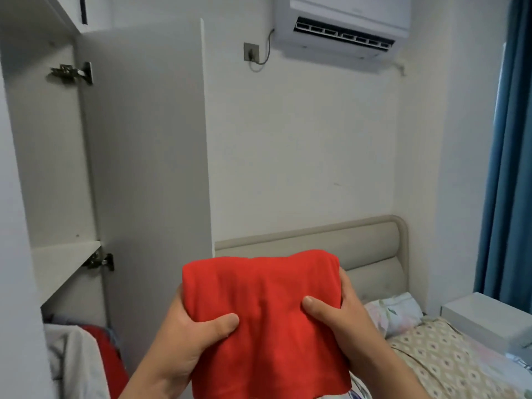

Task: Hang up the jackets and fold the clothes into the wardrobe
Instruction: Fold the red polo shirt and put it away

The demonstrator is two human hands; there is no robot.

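A folded red garment (264, 300) is held up in front of me, above the bed's edge. My left hand (190, 335) grips its left side with the thumb on top and the fingers hidden underneath. My right hand (342, 312) grips its right side the same way. The open wardrobe (46, 168) stands at the left, with a white shelf (63, 263) at mid height. Below that shelf hang a pale grey garment (72, 358) and a red one (106, 355).
The wardrobe door (146, 168) stands open between me and the wall. A bed with a beige headboard (345, 243), a floral pillow (394, 309) and a patterned cover (449, 355) lies at the right. A white box (489, 315) sits by the blue curtain (509, 168).
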